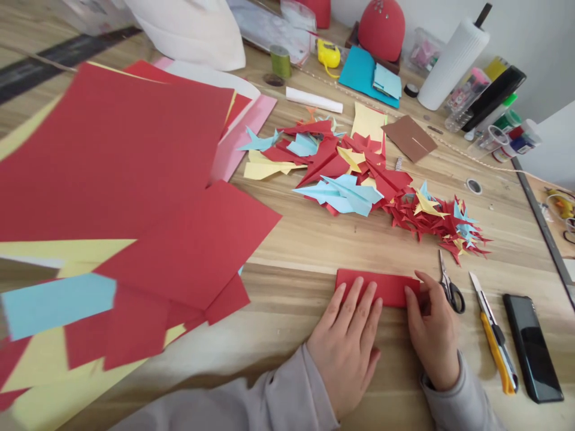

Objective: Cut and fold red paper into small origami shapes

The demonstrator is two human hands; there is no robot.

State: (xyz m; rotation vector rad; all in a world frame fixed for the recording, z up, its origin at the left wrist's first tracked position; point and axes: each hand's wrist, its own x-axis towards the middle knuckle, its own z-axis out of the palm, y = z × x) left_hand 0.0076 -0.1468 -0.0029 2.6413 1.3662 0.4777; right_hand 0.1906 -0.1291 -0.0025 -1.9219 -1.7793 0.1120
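A folded strip of red paper [393, 288] lies flat on the wooden table in front of me. My left hand [345, 350] rests on it palm down, its fingers stretched out across the left part. At the strip's right end, my right hand [433, 335] pinches the edge between thumb and curled forefinger. Just beyond the right hand are black-handled scissors [451, 290]. A yellow utility knife [494, 338] with its blade out lies farther right. Behind the strip spreads a pile of folded paper planes [344, 194] and small red paper stars or birds [415, 218].
Large red sheets [135, 155] and other coloured paper cover the left side. A black phone [532, 347] lies at the right. Along the back stand a yellow tape measure [329, 55], a white bottle [453, 63] and several small jars. A brown paper square [409, 137] lies behind the pile.
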